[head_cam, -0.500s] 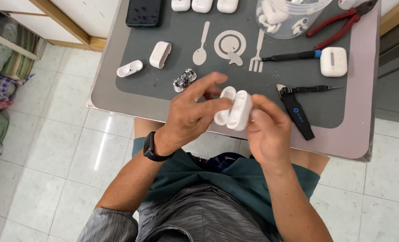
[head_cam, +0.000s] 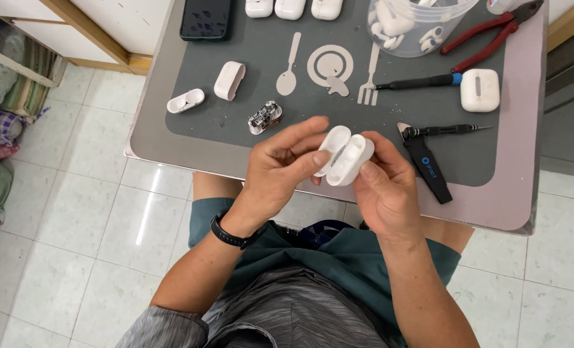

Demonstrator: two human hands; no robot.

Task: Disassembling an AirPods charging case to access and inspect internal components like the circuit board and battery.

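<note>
Both my hands hold a white earbud charging case (head_cam: 344, 156), hinged open, just above the table's near edge. My left hand (head_cam: 277, 169) pinches the lid side with thumb and fingers; a black band sits on that wrist. My right hand (head_cam: 380, 183) grips the body from the right. On the grey mat (head_cam: 235, 125) to the left lie a small metal and circuit insert (head_cam: 265, 117), a white case shell (head_cam: 229, 80) and a white lid piece (head_cam: 186, 101).
A black screwdriver (head_cam: 445, 131) and a black pry tool (head_cam: 429, 169) lie right of my hands. Farther back are a blue-tipped tool (head_cam: 419, 82), a closed white case (head_cam: 480, 89), red pliers (head_cam: 490, 27), a clear tub of white parts (head_cam: 409, 24) and a dark phone (head_cam: 206, 18).
My hands and the open case have barely shifted; the fingers of my left hand have settled a little closer onto the lid.
</note>
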